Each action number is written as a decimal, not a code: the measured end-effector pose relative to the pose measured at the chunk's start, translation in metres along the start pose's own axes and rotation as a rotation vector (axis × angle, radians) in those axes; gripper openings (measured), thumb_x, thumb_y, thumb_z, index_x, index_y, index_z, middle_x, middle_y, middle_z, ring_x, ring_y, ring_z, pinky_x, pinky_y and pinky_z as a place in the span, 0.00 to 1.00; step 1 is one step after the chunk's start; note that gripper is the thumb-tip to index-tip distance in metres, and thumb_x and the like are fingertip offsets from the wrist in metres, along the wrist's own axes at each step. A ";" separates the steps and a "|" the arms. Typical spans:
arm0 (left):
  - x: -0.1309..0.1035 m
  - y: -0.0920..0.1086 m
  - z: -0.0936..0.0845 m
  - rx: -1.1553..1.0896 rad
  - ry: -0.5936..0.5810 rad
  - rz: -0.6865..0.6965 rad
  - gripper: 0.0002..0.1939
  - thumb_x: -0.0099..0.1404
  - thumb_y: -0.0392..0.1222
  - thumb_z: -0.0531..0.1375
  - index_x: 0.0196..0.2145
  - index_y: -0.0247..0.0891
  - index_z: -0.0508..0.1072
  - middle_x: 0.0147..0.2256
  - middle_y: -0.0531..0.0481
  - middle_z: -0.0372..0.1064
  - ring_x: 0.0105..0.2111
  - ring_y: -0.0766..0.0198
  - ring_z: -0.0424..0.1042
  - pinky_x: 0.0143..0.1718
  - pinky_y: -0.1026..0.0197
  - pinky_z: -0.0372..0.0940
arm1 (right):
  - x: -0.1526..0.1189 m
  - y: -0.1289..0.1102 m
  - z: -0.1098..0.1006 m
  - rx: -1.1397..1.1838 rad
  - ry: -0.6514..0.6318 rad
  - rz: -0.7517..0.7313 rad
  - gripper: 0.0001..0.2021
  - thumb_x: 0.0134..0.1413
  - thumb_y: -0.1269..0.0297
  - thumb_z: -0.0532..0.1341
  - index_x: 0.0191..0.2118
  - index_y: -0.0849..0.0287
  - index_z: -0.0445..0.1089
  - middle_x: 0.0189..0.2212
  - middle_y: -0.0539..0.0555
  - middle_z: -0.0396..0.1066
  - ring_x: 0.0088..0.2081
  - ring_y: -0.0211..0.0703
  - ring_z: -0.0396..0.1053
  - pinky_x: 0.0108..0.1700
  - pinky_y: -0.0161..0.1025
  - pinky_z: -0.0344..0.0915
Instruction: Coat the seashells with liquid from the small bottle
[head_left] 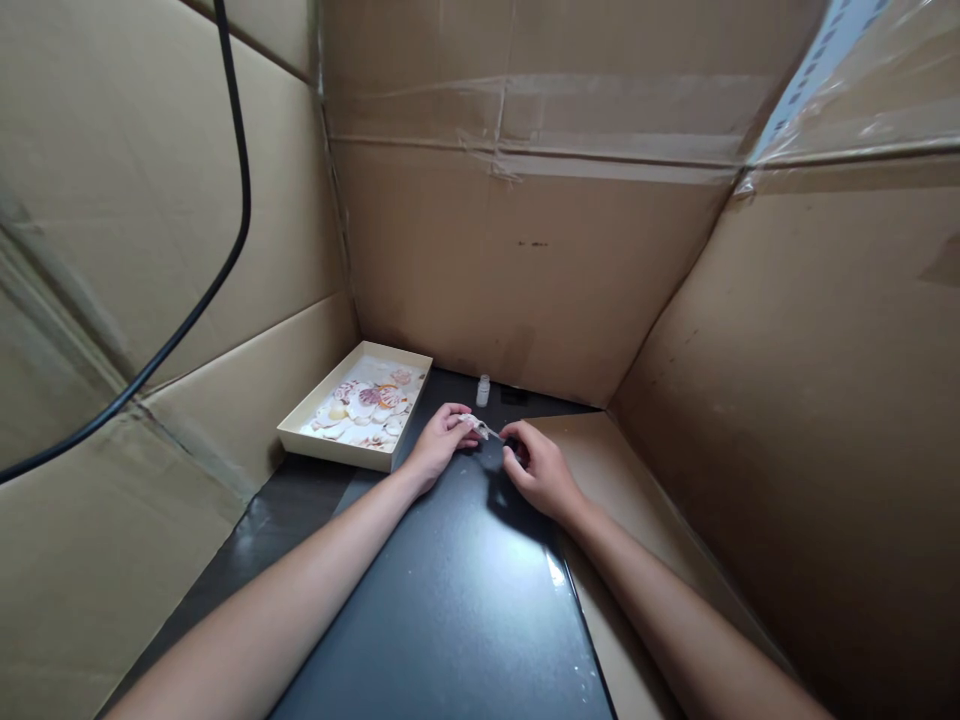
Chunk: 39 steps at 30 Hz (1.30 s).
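At the grip, the left hand [437, 448] and the right hand [541, 473] were both bare, with slim fingers [448, 412] whose nails were too small in the view to be described well. Just behind the grip, the left wrist [411, 485] and the right wrist [574, 510] were also bare, narrow and smooth in their outline. Farther back from the grip, the left forearm [300, 590] and the right forearm [660, 605] were uncovered up to the lower border of the view, each one long, smooth and gradually thicker.
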<state>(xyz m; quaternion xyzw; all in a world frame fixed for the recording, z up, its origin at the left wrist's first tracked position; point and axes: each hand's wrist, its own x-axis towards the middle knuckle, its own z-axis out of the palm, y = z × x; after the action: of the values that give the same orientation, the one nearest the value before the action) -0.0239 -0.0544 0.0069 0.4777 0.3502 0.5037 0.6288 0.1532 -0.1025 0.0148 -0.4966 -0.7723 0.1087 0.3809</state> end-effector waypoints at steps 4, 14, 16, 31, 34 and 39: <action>0.000 0.000 0.000 0.002 0.004 0.001 0.16 0.57 0.42 0.63 0.40 0.36 0.62 0.31 0.51 0.71 0.31 0.67 0.73 0.36 0.63 0.67 | 0.001 -0.001 0.000 -0.046 0.026 0.024 0.07 0.52 0.67 0.54 0.38 0.57 0.66 0.33 0.52 0.69 0.30 0.39 0.64 0.34 0.34 0.59; 0.001 -0.003 0.000 0.017 0.021 0.023 0.14 0.58 0.41 0.62 0.40 0.36 0.63 0.31 0.51 0.71 0.31 0.67 0.73 0.34 0.64 0.68 | 0.001 -0.001 0.002 -0.060 0.077 0.022 0.07 0.53 0.67 0.55 0.38 0.57 0.66 0.33 0.52 0.68 0.30 0.39 0.63 0.35 0.34 0.59; 0.002 -0.003 0.000 0.027 0.024 0.031 0.14 0.58 0.41 0.61 0.39 0.36 0.62 0.30 0.51 0.71 0.31 0.67 0.73 0.33 0.64 0.68 | 0.001 0.000 0.002 -0.037 0.077 0.012 0.07 0.54 0.66 0.55 0.39 0.57 0.66 0.33 0.52 0.67 0.29 0.38 0.63 0.34 0.34 0.59; 0.002 -0.004 0.000 0.018 0.050 0.037 0.15 0.57 0.42 0.62 0.39 0.37 0.62 0.31 0.51 0.70 0.31 0.66 0.73 0.33 0.64 0.67 | 0.001 0.001 0.003 -0.061 0.030 0.049 0.06 0.53 0.66 0.55 0.38 0.56 0.67 0.30 0.50 0.66 0.27 0.37 0.63 0.32 0.34 0.59; 0.002 -0.004 -0.001 0.012 0.050 0.035 0.15 0.57 0.42 0.62 0.39 0.37 0.62 0.32 0.51 0.70 0.32 0.66 0.73 0.33 0.64 0.67 | 0.001 0.000 0.003 -0.045 0.034 0.029 0.07 0.53 0.66 0.55 0.38 0.56 0.67 0.30 0.50 0.66 0.28 0.38 0.63 0.33 0.34 0.59; 0.002 -0.003 0.000 0.017 0.059 0.021 0.14 0.57 0.40 0.61 0.40 0.37 0.62 0.32 0.50 0.71 0.32 0.66 0.73 0.33 0.65 0.67 | 0.000 -0.002 0.002 -0.081 -0.006 0.046 0.07 0.54 0.65 0.55 0.38 0.55 0.67 0.30 0.50 0.66 0.27 0.37 0.63 0.33 0.34 0.59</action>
<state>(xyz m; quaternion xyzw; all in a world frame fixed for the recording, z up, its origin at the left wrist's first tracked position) -0.0227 -0.0525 0.0038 0.4714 0.3679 0.5213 0.6088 0.1507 -0.1030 0.0147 -0.5290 -0.7656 0.0875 0.3553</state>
